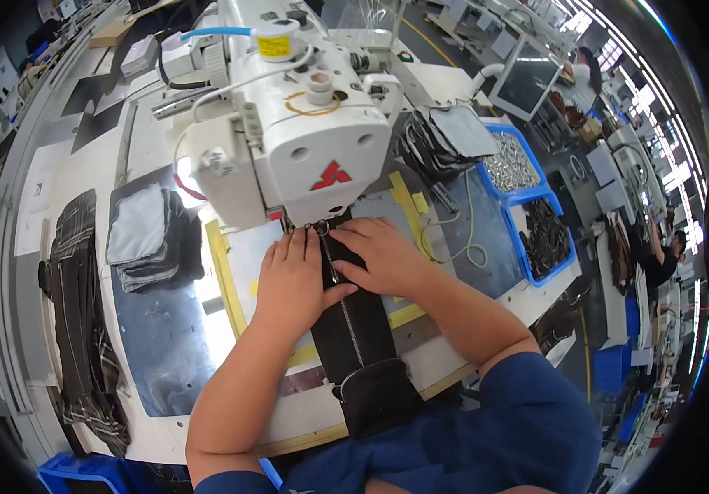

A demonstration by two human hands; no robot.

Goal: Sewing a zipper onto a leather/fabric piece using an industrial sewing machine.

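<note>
A long black fabric piece with a metal zipper [356, 333] runs from under the white sewing machine head [321, 148] down toward my body, its near end folded over the table edge. My left hand [290, 276] lies flat on the left side of the fabric, fingers stretched toward the needle area and thumb across the zipper. On the right side, my right hand [383, 257] also presses flat, its fingers beside the zipper and its thumb pointing in toward the left hand. The fingertips are close under the machine head, which hides the needle.
Stacked grey-and-black fabric pieces [144, 235] lie at left, beside long dark plaid-edged pieces [79, 305]. Another fabric stack [445, 140] is at the back right. Two blue bins [567, 267] hold small metal and dark parts. Yellow strips [221, 267] edge the work area. People work farther off.
</note>
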